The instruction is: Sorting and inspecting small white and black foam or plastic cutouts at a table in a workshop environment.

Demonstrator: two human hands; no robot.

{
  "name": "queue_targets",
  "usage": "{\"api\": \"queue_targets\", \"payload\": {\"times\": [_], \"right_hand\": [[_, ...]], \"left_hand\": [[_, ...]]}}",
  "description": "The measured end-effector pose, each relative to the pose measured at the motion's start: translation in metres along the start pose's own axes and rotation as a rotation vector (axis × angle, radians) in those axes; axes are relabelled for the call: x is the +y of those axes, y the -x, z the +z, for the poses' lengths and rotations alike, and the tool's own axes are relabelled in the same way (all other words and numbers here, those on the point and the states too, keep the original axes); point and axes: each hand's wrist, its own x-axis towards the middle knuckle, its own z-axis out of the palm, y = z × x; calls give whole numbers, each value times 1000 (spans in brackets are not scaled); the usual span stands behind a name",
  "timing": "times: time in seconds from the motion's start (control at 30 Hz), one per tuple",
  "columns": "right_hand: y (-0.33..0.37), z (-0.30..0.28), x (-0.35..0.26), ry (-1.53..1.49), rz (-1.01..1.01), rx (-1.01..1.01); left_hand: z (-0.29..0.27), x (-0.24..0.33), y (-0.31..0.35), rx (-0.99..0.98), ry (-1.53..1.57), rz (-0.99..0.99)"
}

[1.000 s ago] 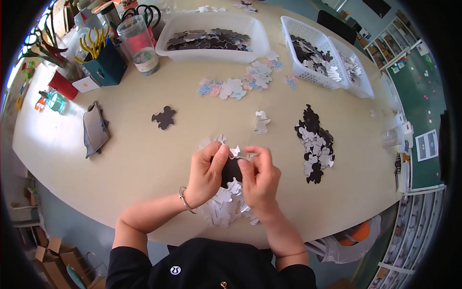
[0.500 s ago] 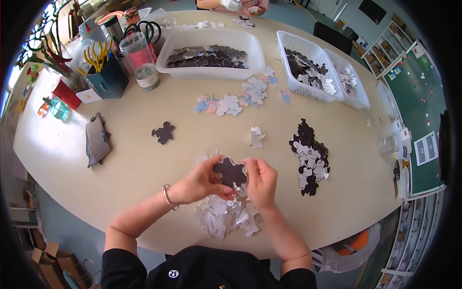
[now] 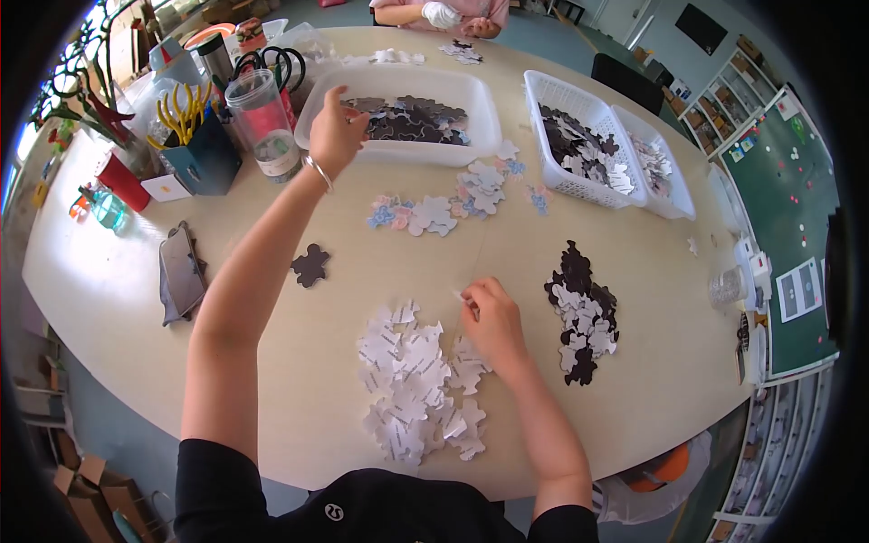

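Observation:
My left hand [image 3: 339, 136] is over the left end of a white plastic bin [image 3: 398, 156], its fingers apart with no piece seen between them. Dark cut-out pieces [image 3: 416, 122] with wavy edges lie in that bin. My right hand [image 3: 491, 317] is above the table, thumb and fingertips pinching a small white paper piece [image 3: 459, 293], mostly hidden by the fingers. Just in front of me spreads a pile of white paper pieces [image 3: 407, 380] with scalloped outlines. A single dark flower-shaped piece [image 3: 310, 265] lies by my left forearm. Right of my right hand is a black and white heap of pieces [image 3: 581, 312].
Pale, pink and blue flower cut-outs [image 3: 433, 215] lie before the bin. Two white baskets [image 3: 588, 188] of pieces stand at the far right. A clear cup [image 3: 264, 127], a tool holder [image 3: 204, 158] and a phone-like object [image 3: 183, 271] are left. Another person [image 3: 442, 14] sits opposite.
The dark flower-shaped piece has left my hands. My left hand has moved far and left, to the bin. My right hand has taken hold of the white piece that lay on the table.

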Motion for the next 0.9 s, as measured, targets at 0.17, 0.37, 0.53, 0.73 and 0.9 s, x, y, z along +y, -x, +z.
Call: {"api": "queue_targets", "payload": {"times": [0.17, 0.37, 0.53, 0.73, 0.9], "right_hand": [[13, -41, -24, -31, -199, -473], [24, -46, -37, -60, -144, -302], [46, -40, -30, -110, -69, -283], [66, -50, -17, -188, 82, -147], [50, -72, 49, 121, 274, 239]], "left_hand": [[13, -26, 55, -429, -492, 221], [13, -35, 68, -674, -562, 143], [15, -32, 95, -607, -597, 380], [13, -28, 115, -539, -649, 402], [4, -44, 115, -303, -728, 734]]}}
